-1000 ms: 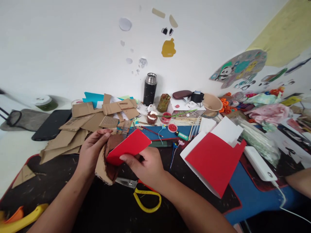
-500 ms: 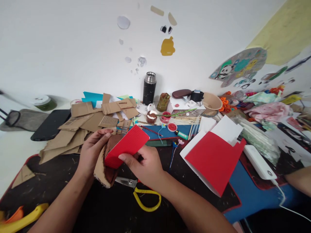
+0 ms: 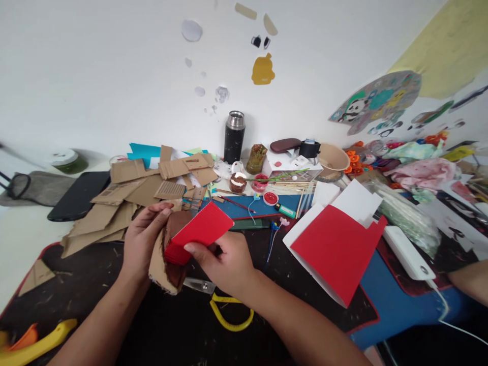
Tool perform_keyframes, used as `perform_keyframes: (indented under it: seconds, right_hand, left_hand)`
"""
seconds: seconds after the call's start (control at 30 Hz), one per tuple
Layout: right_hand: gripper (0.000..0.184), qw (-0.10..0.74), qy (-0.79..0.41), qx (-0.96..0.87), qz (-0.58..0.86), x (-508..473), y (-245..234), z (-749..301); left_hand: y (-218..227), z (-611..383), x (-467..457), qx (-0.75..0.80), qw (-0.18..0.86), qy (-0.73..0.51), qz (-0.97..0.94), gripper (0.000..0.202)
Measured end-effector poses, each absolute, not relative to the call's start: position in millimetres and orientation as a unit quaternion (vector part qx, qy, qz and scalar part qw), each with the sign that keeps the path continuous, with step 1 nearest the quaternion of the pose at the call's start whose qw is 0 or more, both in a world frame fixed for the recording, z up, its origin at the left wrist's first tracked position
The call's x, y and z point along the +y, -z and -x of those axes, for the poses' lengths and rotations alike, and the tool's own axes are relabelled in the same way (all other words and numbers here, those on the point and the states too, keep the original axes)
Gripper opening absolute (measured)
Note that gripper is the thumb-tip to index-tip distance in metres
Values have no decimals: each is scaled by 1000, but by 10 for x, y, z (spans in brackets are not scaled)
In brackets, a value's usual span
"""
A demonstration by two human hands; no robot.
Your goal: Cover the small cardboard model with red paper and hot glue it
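Note:
My left hand (image 3: 147, 236) is closed on a small curved cardboard piece (image 3: 160, 267), brown-painted inside with a bare, ragged edge. My right hand (image 3: 224, 256) pinches a strip of red corrugated card (image 3: 200, 229) between thumb and fingers. The strip's lower left end sits inside or against the brown hollow; I cannot tell whether it is fixed there. Under my right hand lie scissors with yellow handles (image 3: 232, 325), their blades pointing left. To the right rests a larger red card sheet (image 3: 339, 249) with a white back and a notch cut from it.
Cardboard scraps (image 3: 131, 193) are heaped at back left beside a black tablet-like slab (image 3: 80, 195). A black flask (image 3: 234, 137), paint pots (image 3: 238, 183) and a green lighter-like item (image 3: 285, 211) stand farther back. A white power bank (image 3: 409, 251) with a cable lies right, near another person's arm (image 3: 470, 284).
Almost nothing differs. The view has shifted slightly, and both hands keep the same hold on the cardboard piece and the red strip.

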State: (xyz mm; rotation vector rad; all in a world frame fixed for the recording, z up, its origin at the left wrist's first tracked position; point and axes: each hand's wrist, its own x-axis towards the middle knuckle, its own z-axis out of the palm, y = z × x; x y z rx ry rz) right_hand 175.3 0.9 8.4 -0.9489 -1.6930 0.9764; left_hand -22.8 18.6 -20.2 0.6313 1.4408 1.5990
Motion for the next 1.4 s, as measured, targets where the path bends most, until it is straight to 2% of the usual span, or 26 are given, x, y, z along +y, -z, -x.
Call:
perform_keyframes:
  seconds: [0.43,0.73,0.93,1.27,1.4]
  right_hand:
    - [58,510,-348,-701,356,10,-16,-1752]
    - [59,498,-353,-703,365,-18,-11,-1767]
    - [59,457,-385,-703,387,-22,20,-1768]
    - [61,454,-411,-671,418,-42,-26,-1795]
    - [59,477,-399,-662,419,-44,-41,-1803]
  left_hand:
    - [214,220,194,574,466,-617,-272,52]
    - [199,216,204,579,469,-608,-274,58]
    - [189,204,196,569,475,-605,-291,55]
    - [163,142,138,595,407,-623,-305,49]
    - [143,103,116,602,373,-640,-300,52]
